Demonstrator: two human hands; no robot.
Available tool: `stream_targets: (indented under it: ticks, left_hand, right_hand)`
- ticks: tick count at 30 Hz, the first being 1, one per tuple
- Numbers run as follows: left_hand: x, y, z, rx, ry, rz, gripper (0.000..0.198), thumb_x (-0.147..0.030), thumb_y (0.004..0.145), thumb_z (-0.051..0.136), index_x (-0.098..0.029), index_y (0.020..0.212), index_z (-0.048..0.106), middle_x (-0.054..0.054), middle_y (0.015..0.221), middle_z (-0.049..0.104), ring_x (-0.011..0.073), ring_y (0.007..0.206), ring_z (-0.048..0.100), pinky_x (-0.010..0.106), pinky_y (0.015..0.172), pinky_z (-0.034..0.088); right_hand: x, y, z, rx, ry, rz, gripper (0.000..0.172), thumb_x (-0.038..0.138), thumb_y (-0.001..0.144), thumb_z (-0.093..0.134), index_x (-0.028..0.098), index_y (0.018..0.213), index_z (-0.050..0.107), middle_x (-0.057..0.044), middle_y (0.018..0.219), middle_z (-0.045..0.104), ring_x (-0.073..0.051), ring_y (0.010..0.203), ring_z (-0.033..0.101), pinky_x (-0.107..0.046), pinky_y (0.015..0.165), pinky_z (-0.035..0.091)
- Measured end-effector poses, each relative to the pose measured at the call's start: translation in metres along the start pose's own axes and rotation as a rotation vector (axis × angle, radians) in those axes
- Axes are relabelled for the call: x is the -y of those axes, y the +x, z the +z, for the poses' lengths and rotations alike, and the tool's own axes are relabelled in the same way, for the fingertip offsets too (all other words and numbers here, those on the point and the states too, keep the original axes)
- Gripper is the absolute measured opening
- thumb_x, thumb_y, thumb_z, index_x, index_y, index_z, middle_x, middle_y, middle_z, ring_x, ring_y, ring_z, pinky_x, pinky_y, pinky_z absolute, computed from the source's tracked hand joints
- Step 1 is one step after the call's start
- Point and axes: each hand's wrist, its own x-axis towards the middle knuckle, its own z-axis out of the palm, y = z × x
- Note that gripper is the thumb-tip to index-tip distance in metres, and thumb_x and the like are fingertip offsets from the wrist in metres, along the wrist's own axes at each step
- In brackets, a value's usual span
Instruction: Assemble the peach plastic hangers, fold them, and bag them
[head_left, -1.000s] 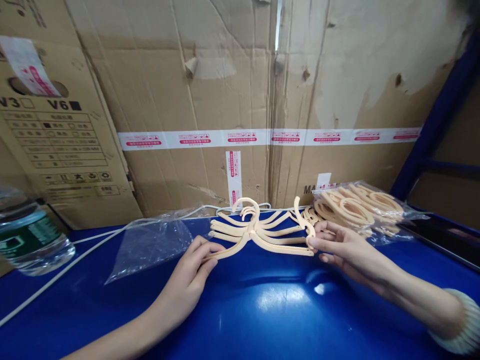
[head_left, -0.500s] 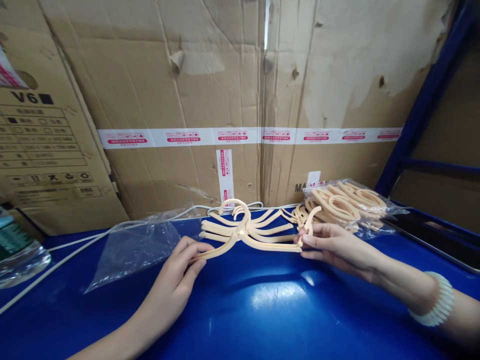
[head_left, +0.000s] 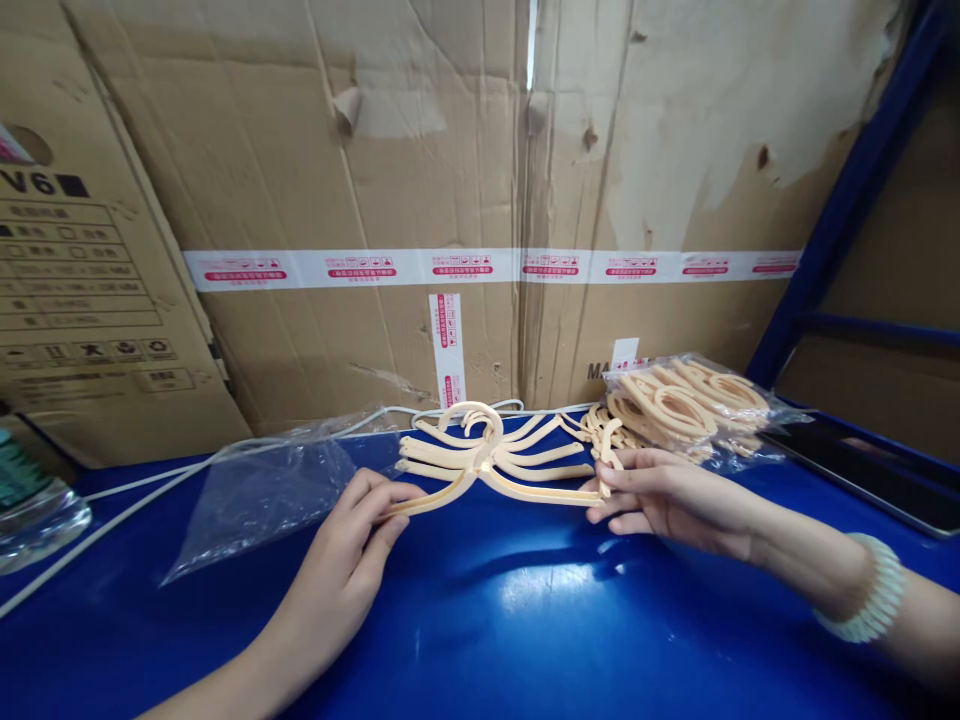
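A fanned stack of small cream plastic hangers (head_left: 487, 455) lies on the blue table (head_left: 480, 620). My left hand (head_left: 352, 545) pinches the left arm tip of the front hanger. On the other side, my right hand (head_left: 660, 495) holds a separate cream hanger (head_left: 606, 450) between thumb and fingers, right at the stack's right arm tips. An empty clear plastic bag (head_left: 270, 485) lies just left of my left hand.
A clear bag full of cream hangers (head_left: 690, 405) sits at the back right, with loose hangers beside it. Taped cardboard boxes (head_left: 465, 200) wall off the back. A water bottle (head_left: 30, 500) lies far left, a white cable (head_left: 112, 485) crosses the table, and a dark tablet (head_left: 862, 455) sits right.
My right hand has lowered the single hanger from upright toward the stack's right end. The view has drifted right, pushing the bottle to the frame edge. My left hand has stayed on the stack.
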Motion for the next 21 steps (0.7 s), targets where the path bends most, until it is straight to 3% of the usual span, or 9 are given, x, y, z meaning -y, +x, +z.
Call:
stream_targets:
  ticks: [12, 21]
  left_hand:
    - [-0.003, -0.002, 0.000, 0.003, 0.003, 0.007, 0.019, -0.027, 0.095, 0.043, -0.026, 0.101, 0.061, 0.002, 0.091, 0.053, 0.0179, 0.084, 0.056, 0.028, 0.075, 0.046]
    - [-0.004, -0.001, 0.000, 0.047, -0.013, 0.008, 0.019, -0.027, 0.096, 0.042, -0.026, 0.103, 0.059, 0.002, 0.092, 0.053, 0.0183, 0.084, 0.055, 0.027, 0.073, 0.046]
  right_hand:
    - [-0.006, 0.002, 0.004, -0.006, -0.040, -0.075, 0.035, 0.030, 0.068, 0.085, 0.015, 0.074, 0.054, -0.001, 0.069, 0.063, -0.012, 0.069, 0.068, -0.017, 0.064, 0.054]
    - [-0.011, 0.003, 0.009, -0.080, -0.161, -0.206, 0.041, 0.041, 0.063, 0.085, 0.016, 0.072, 0.054, -0.002, 0.067, 0.062, -0.016, 0.064, 0.065, -0.026, 0.060, 0.051]
